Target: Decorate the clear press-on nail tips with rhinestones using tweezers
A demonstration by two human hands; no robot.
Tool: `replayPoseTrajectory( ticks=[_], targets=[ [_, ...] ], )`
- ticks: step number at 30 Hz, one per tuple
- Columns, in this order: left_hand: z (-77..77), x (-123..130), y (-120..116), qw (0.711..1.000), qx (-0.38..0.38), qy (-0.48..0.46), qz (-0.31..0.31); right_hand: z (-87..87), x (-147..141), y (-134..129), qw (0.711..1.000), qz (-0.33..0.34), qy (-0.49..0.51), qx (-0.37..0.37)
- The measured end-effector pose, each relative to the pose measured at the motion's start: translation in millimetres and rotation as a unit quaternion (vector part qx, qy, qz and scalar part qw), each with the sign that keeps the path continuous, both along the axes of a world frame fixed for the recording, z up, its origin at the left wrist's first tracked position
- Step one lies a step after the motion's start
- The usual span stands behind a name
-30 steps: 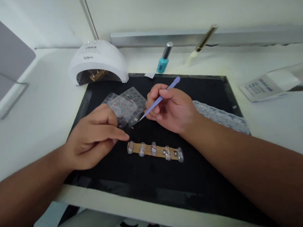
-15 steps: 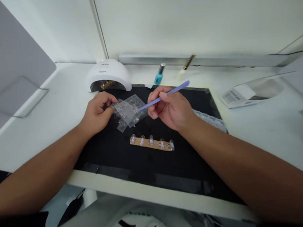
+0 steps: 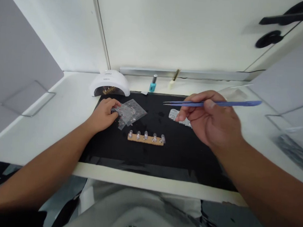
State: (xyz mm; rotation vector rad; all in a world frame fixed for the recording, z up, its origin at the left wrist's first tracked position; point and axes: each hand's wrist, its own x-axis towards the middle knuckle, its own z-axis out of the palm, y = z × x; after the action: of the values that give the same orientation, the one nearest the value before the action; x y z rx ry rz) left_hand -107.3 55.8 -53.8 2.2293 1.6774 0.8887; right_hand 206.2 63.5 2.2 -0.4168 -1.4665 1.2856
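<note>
The right hand [image 3: 217, 122] is pinching tweezers [image 3: 237, 103] at two o'clock from the strip [image 3: 150, 140], which is lying on the mat [image 3: 164, 159]. At the strip's eleven o'clock, the left hand [image 3: 103, 116] is touching packets [image 3: 137, 111]; whether it is pinching them is hard to make out.

White wall [image 3: 175, 37], vertical seam [image 3: 100, 26] left of centre, metallic strip [image 3: 219, 75] along its base. White desk [image 3: 44, 131] below; grey panels [image 3: 17, 52] flank it. Soft light.

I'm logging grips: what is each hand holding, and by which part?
The right hand holds purple tweezers around mid-length. The left hand is at the clear sheets; whether it grips their edge cannot be told.
</note>
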Motion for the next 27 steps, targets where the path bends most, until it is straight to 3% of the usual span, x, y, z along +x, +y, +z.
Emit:
replayPoseTrajectory(
  ticks=[6,13,27],
  targets=[
    [-3.9,9,-3,0.998,-0.02,0.065,0.012,-33.2,-4,7,0.998,-0.006,0.031,-0.062],
    [-15.2,17,-2,0.988,-0.059,0.142,0.006,-38.4,2,0,0.992,-0.009,0.033,-0.125],
    [-8.3,25,-9,0.988,-0.035,0.15,-0.004,-49.2,1,4,0.986,0.001,0.056,-0.16]
  ],
)
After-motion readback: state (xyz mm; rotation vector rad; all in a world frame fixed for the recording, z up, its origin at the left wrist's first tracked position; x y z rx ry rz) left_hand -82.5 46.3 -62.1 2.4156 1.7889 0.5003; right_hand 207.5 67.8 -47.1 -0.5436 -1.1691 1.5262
